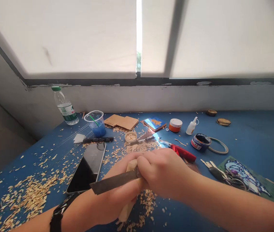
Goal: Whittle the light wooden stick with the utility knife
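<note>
My left hand (112, 201), with a black band on its wrist, is closed around a pale piece of wood (127, 211). The wood's upper end shows between my hands and its lower end sticks out below. In my right hand (162, 170), wrapped fingers hold a carving knife (115, 183). Its flat grey blade has a slanted tip, points left and lies across the wood and over my left hand. The handle is hidden in my grip. Pale wood shavings (147, 203) lie on the blue table beneath.
A phone (88, 167) lies left of my hands. Behind them are a cup of blue liquid (98, 125), a water bottle (65, 108), wooden boards (121, 121) and a red-handled tool (184, 153). An open paint jar (201, 141) and keys (228, 178) lie right.
</note>
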`<state>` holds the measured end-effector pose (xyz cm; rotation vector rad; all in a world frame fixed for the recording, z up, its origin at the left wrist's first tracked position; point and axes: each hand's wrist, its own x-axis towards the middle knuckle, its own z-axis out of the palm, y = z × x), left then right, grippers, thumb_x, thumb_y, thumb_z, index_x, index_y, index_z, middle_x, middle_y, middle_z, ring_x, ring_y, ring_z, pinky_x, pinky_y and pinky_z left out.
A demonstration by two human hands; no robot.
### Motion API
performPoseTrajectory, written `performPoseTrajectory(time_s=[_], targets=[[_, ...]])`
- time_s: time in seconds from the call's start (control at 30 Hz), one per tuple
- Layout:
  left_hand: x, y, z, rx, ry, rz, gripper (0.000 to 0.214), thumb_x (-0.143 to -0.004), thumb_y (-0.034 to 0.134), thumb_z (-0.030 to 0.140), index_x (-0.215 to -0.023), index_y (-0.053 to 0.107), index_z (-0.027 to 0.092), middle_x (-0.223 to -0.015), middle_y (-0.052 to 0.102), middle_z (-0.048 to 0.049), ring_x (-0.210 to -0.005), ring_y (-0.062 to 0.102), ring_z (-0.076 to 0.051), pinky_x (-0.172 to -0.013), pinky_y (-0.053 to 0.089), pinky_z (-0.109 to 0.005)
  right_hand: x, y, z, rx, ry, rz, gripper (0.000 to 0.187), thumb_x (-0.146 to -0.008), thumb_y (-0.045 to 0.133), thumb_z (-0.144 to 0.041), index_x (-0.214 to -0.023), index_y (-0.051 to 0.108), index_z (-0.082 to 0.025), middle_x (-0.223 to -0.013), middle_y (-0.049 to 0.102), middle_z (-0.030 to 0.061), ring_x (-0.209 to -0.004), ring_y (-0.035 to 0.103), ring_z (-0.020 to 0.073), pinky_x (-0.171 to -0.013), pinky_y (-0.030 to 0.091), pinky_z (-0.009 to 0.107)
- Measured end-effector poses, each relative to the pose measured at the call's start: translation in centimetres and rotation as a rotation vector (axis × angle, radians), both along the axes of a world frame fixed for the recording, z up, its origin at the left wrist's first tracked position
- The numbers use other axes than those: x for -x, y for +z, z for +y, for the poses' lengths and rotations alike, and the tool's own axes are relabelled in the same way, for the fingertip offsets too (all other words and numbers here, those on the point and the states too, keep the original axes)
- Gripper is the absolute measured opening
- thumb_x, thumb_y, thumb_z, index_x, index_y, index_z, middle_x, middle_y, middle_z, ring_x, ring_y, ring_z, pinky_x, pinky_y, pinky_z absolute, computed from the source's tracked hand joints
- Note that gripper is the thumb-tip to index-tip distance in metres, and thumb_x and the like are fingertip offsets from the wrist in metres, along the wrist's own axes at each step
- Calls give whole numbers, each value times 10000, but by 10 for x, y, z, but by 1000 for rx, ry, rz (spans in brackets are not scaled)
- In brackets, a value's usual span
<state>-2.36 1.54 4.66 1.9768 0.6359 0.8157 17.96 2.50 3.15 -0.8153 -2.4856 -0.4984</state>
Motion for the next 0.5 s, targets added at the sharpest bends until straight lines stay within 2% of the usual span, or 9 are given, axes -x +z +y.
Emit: performPoseTrajectory(time_s=[0.1,0.17,0.23,0.33,0.4,0.5], targets=[[-6,0,-4,-14,65,124,170,-925,559,171,-786,639,226,-876,654,-64,-941,600,-268,-964,513,-440,3,-1,-4,65,-73,3,113,-746,591,-128,-838,625,-184,-650,609,6,-527,502,166,-487,200,328],[-11,0,-6,99,138,97,139,-953,533,191,-847,619,215,-853,629,-49,-874,577,-230,-928,521,-402,5,-2,-7,89,-128,2,178,-717,616,-98,-876,632,-178,-667,629,5,-528,523,166,-482,188,322],[-14,-2,-7,231,163,58,100,-983,545,243,-989,635,199,-929,654,-59,-922,594,-228,-900,534,-374,6,-4,-10,104,-177,9,228,-693,637,-77,-903,639,-165,-676,640,10,-527,546,173,-479,176,319],[-15,-5,-7,345,162,28,214,-1024,551,353,-1138,637,193,-1052,685,-81,-1004,633,-242,-877,556,-355,6,-5,-10,136,-222,14,241,-705,660,-91,-940,647,-145,-684,648,14,-530,572,185,-478,185,316],[-13,-7,-4,304,155,39,224,-1011,583,361,-1160,640,204,-1149,683,-86,-1068,641,-252,-935,550,-369,5,-3,-8,146,-195,2,215,-744,644,-106,-955,648,-148,-702,654,11,-546,581,187,-479,196,319],[-8,-6,-1,142,130,118,199,-974,617,331,-1133,652,217,-1260,654,-88,-1167,620,-280,-990,539,-390,1,1,-4,140,-79,-98,167,-775,610,-107,-929,637,-167,-748,664,16,-575,577,184,-483,202,327]])
